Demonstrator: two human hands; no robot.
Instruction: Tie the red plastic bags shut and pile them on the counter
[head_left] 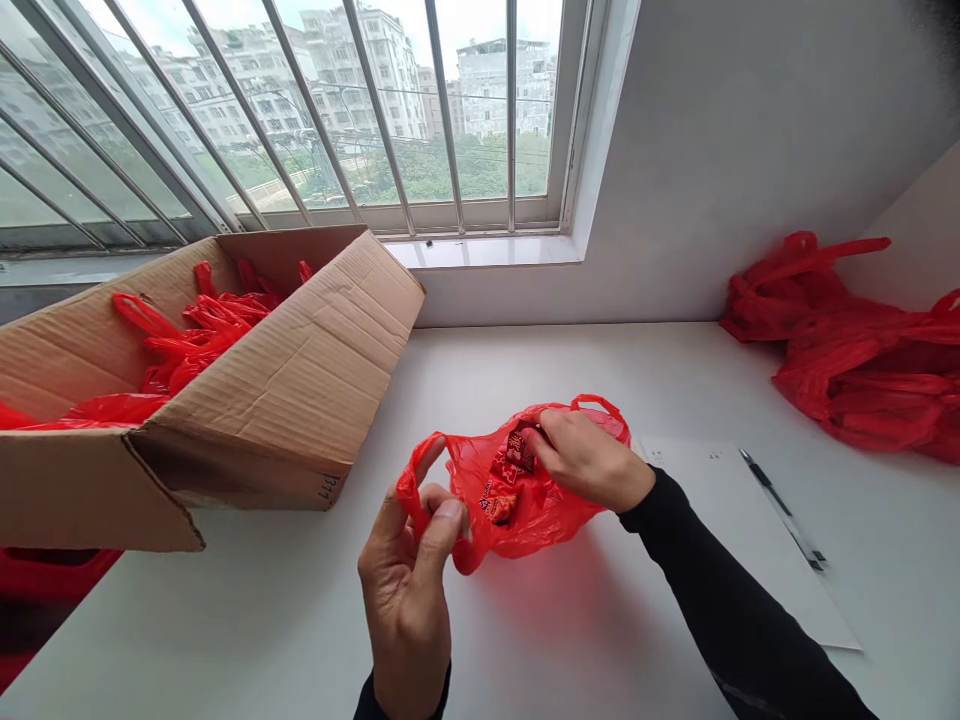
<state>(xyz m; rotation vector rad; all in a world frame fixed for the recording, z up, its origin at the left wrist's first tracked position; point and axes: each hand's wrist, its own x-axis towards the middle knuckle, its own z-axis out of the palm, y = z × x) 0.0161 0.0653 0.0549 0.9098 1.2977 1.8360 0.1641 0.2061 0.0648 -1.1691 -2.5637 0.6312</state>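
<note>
A thin red plastic bag (555,515) is spread over the white table in front of me, its mouth facing up. My left hand (412,585) grips one of its handles, fingers hooked through the loop. Reaching into the bag from the right, my right hand (589,458) has its fingers closed at a small dark red packet (519,450). Beside that packet an orange-red wrapped packet (499,505) lies in the bag. The fingertips of my right hand are partly hidden.
At the left, a cardboard box (300,370) holds several red bags (202,330). More red bags (862,350) are heaped at the far right. A paper sheet (739,530) and a pen (780,508) lie to the right. Behind is a barred window (450,130).
</note>
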